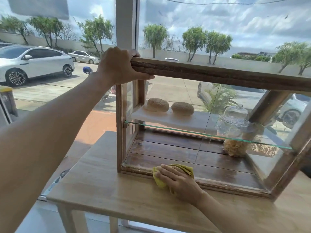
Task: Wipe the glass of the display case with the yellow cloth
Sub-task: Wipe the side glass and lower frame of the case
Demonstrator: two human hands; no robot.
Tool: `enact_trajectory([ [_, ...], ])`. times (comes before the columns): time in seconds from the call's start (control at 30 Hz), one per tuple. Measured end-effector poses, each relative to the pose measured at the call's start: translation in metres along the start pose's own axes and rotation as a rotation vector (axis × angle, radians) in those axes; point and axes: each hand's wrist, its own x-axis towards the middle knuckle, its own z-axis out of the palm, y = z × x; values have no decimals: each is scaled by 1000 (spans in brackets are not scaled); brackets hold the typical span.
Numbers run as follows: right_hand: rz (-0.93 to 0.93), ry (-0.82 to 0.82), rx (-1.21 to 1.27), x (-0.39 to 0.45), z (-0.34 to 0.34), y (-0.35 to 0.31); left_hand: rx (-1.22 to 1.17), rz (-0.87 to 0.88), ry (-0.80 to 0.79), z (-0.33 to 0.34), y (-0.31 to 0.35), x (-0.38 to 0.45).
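A wooden-framed glass display case (218, 74) stands on a light wooden table (104, 190) by a window. My left hand (117, 64) grips the top left corner of the case's wooden top rail. My right hand (176, 180) presses a crumpled yellow cloth (186, 169) against the lower left part of the front glass, at the bottom frame. Inside, two round seeded buns (158, 104) lie on a white board on the glass shelf (202, 134). A glass dome (235, 115) stands further right.
A bag of pale snacks (234, 147) lies on the case's wooden floor at the right. Behind the case is a large window with a white post (126, 22). Parked cars (33, 63) and trees show outside. The table's left and front edges are near.
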Motion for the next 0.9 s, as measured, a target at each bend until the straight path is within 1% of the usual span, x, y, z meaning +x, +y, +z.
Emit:
enact_trajectory([
  [0.1, 84, 196, -7, 11, -23, -5, -6, 8, 19, 2, -2, 0],
  [0.2, 162, 364, -87, 37, -53, -1, -18, 24, 43, 3, -4, 0],
  [0.27, 220, 394, -172, 44, -63, 10, -21, 37, 56, 4, -5, 0],
  [0.33, 306, 389, -230, 39, -56, 18, -33, 47, 59, 5, -5, 0],
  [0.43, 430, 359, -215, 19, -27, 12, -37, 50, 41, 5, -7, 1],
  [0.5, 568, 334, -174, 12, -10, -5, -29, 50, 31, 6, -9, 2],
  [0.57, 744, 328, -140, 12, 5, -23, -28, 50, 23, 8, -11, 3],
  [0.67, 1035, 372, -66, 22, 25, -51, -46, 55, 15, 10, -13, 4],
  [0.8, 1370, 493, 139, 50, 41, -75, -70, 56, 12, 10, -13, 5],
  [0.9, 1623, 453, 329, 71, 33, -84, -93, 48, 12, 11, -12, 5],
])
